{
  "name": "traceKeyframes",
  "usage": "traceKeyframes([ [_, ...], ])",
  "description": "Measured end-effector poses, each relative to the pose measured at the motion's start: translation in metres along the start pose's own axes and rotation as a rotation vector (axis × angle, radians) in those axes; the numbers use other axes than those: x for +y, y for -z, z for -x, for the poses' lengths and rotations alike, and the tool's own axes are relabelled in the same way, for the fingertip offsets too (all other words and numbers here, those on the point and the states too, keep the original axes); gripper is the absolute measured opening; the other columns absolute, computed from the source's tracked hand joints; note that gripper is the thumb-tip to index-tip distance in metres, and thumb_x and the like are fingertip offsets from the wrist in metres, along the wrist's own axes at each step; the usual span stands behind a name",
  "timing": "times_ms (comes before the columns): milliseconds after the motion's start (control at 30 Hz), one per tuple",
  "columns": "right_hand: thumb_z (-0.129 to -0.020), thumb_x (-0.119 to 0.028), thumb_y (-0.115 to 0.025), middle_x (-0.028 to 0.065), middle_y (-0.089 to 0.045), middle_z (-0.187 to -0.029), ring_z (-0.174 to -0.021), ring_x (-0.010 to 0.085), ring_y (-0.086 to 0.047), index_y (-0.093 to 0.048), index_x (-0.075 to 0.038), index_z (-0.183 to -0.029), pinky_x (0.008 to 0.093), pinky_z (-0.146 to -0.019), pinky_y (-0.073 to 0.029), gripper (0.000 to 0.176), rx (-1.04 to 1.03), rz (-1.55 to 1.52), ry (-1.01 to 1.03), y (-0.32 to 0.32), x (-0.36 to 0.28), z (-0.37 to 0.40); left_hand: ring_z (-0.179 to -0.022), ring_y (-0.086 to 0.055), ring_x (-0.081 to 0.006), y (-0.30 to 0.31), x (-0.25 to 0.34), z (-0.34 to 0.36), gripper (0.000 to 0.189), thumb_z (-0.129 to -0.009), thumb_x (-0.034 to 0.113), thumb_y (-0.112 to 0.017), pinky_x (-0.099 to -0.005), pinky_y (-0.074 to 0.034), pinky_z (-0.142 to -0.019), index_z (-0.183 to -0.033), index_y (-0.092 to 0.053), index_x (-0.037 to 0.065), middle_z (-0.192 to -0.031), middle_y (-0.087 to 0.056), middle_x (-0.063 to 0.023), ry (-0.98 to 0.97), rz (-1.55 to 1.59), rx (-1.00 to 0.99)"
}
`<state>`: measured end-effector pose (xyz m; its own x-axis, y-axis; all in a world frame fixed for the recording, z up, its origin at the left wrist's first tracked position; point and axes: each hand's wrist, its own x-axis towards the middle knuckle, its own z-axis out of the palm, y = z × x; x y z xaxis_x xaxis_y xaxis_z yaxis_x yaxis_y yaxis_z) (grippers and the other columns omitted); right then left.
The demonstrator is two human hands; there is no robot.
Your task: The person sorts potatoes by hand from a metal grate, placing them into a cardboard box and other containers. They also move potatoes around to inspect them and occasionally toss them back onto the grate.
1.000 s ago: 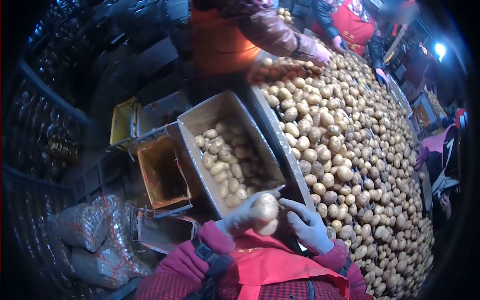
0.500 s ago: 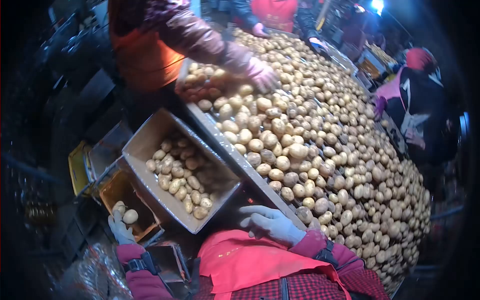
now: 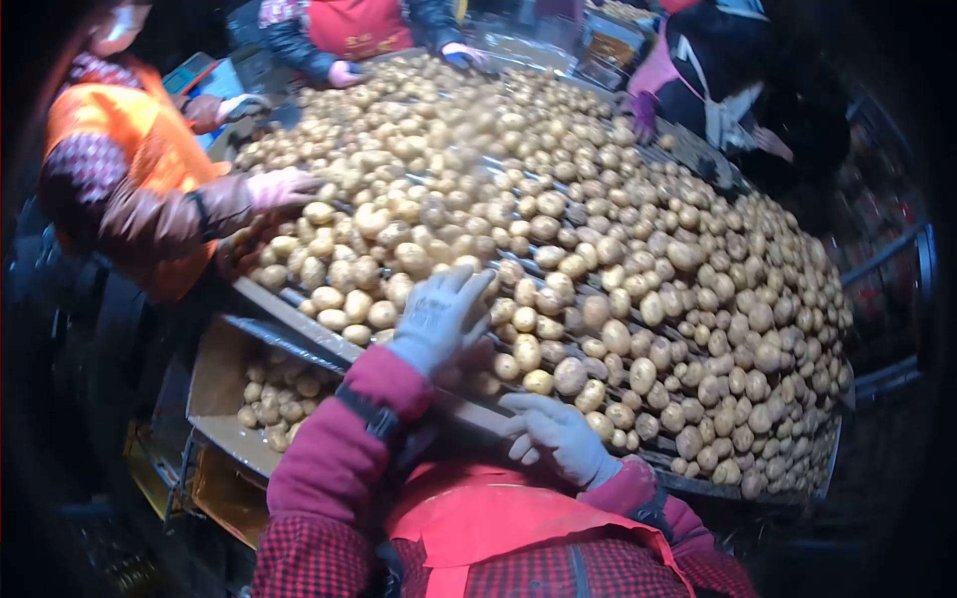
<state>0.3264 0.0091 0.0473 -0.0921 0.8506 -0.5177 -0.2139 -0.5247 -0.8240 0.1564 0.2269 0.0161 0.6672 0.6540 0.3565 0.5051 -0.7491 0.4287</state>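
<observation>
A broad heap of potatoes (image 3: pixel 638 299) covers a sorting table (image 3: pixel 299 324) with a raised front edge. Across that edge reaches my left hand (image 3: pixel 439 317) in a pale grey glove, fingers stretched out over the nearest potatoes and touching them. No potato shows in its grip. My right hand (image 3: pixel 560 437), gloved alike, hovers at the front edge beside the potatoes, its fingers loosely bent and apart with nothing in them. Below my left forearm, a cardboard box (image 3: pixel 214 384) holds a smaller pile of potatoes, partly hidden by my sleeve.
At the left, a person in an orange apron (image 3: pixel 150 130) has a gloved hand (image 3: pixel 282 187) on the potatoes. Another in a red apron (image 3: pixel 357 25) works at the far side, and a third (image 3: pixel 738 90) at the far right. An orange-lined box (image 3: pixel 224 493) stands lower left.
My left hand has moved from two potatoes in the orange-lined box up onto the table's potatoes. My right hand stays near the edge. The view has shifted, and the orange-aproned person's hand is farther left.
</observation>
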Motion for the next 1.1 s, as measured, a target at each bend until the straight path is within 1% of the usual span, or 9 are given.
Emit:
traceKeyframes([
  [333, -0.104, -0.024, -0.054, 0.0133, -0.071, -0.101, -0.07, 0.0122, -0.064, -0.053, -0.001, -0.142, 0.0233, -0.06, -0.05, 0.044, 0.521, -0.198, 0.129, 0.067, 0.019, 0.058, -0.105, -0.061, -0.0374, -0.011, -0.005, -0.036, 0.031, -0.086, 0.024, -0.076, -0.049, -0.053, -0.089, -0.116, -0.07, 0.016, -0.113, -0.065, -0.0103, 0.07, 0.107, -0.311],
  [367, -0.105, -0.025, -0.054, 0.0113, -0.072, -0.108, -0.072, 0.0125, -0.066, -0.054, -0.003, -0.143, 0.0247, -0.062, -0.052, 0.043, 0.503, 0.013, 0.003, 0.067, 0.021, 0.056, -0.107, -0.064, -0.0346, -0.009, -0.002, -0.031, 0.03, -0.089, 0.023, -0.074, -0.044, -0.054, -0.091, -0.118, -0.071, 0.015, -0.113, -0.067, -0.0132, 0.124, 0.233, -0.325],
  [467, -0.106, -0.024, -0.053, 0.0104, -0.073, -0.112, -0.08, 0.0164, -0.069, -0.054, -0.004, -0.143, 0.0299, -0.067, -0.055, 0.043, 0.423, 0.584, 0.375, 0.06, 0.036, 0.031, -0.103, -0.066, -0.0306, 0.003, 0.008, -0.009, 0.033, -0.095, 0.026, -0.067, -0.0398, -0.053, -0.092, -0.126, -0.069, 0.013, -0.11, -0.068, -0.0105, 0.171, 0.421, -0.33],
  [500, -0.107, -0.026, -0.05, 0.0135, -0.073, -0.112, -0.088, 0.0258, -0.072, -0.055, -0.01, -0.145, 0.038, -0.073, -0.057, 0.042, 0.448, 0.822, 0.564, 0.058, 0.033, 0.019, -0.104, -0.066, -0.0202, -0.009, 0.004, 0.006, 0.038, -0.1, 0.029, -0.061, -0.0325, -0.053, -0.093, -0.131, -0.066, 0.007, -0.114, -0.069, -0.0084, 0.394, 0.899, -0.349],
  [733, -0.103, -0.042, -0.047, 0.015, -0.073, -0.1, -0.088, 0.0372, -0.073, -0.059, -0.018, -0.123, 0.0515, -0.074, -0.055, 0.034, -0.112, 1.383, -0.212, 0.015, -0.055, -0.037, -0.098, -0.068, -0.0186, 0.007, 0.018, 0.045, 0.044, -0.104, 0.041, -0.057, -0.0318, -0.056, -0.078, -0.133, -0.063, 0.008, -0.117, -0.07, -0.0091, 0.693, 1.455, -0.08],
  [800, -0.099, -0.045, -0.053, 0.0189, -0.074, -0.105, -0.096, 0.0397, -0.072, -0.062, -0.019, -0.131, 0.0507, -0.084, -0.056, 0.042, -0.167, 1.323, -0.061, 0.023, -0.045, -0.052, -0.095, -0.069, -0.0234, 0.01, 0.022, 0.052, 0.049, -0.105, 0.046, -0.053, -0.035, -0.057, -0.074, -0.136, -0.059, 0.01, -0.119, -0.069, -0.0106, 0.866, 1.862, -0.029],
  [933, -0.096, -0.046, -0.06, 0.02, -0.074, -0.11, -0.099, 0.0355, -0.072, -0.068, -0.018, -0.132, 0.045, -0.092, -0.056, 0.047, -0.163, 1.238, -0.011, 0.026, -0.036, -0.072, -0.106, -0.068, -0.0265, -0.005, 0.004, 0.092, 0.062, -0.097, 0.037, -0.068, -0.0404, -0.059, -0.083, -0.148, -0.047, 0.009, -0.133, -0.062, -0.0129, 0.638, 1.319, 0.138],
  [1033, -0.094, -0.04, -0.064, 0.0177, -0.074, -0.118, -0.109, 0.034, -0.07, -0.068, -0.018, -0.132, 0.0422, -0.099, -0.053, 0.044, -0.124, 1.017, -0.084, 0.029, -0.039, -0.064, -0.114, -0.066, -0.0297, 0.034, 0.007, 0.11, 0.093, -0.083, 0.026, -0.085, -0.0464, -0.058, -0.095, -0.158, -0.033, 0.006, -0.142, -0.055, -0.0174, 0.761, 1.868, 0.265],
  [1100, -0.097, -0.033, -0.064, 0.0103, -0.075, -0.105, -0.09, 0.0213, -0.071, -0.067, -0.015, -0.135, 0.0335, -0.083, -0.057, 0.041, -0.129, 0.774, -0.008, 0.046, -0.025, -0.062, -0.11, -0.068, -0.028, 0.046, 0.001, 0.136, 0.092, -0.084, 0.024, -0.084, -0.0383, -0.061, -0.083, -0.158, -0.032, 0.005, -0.138, -0.058, -0.018, 0.812, 1.748, 0.377],
])
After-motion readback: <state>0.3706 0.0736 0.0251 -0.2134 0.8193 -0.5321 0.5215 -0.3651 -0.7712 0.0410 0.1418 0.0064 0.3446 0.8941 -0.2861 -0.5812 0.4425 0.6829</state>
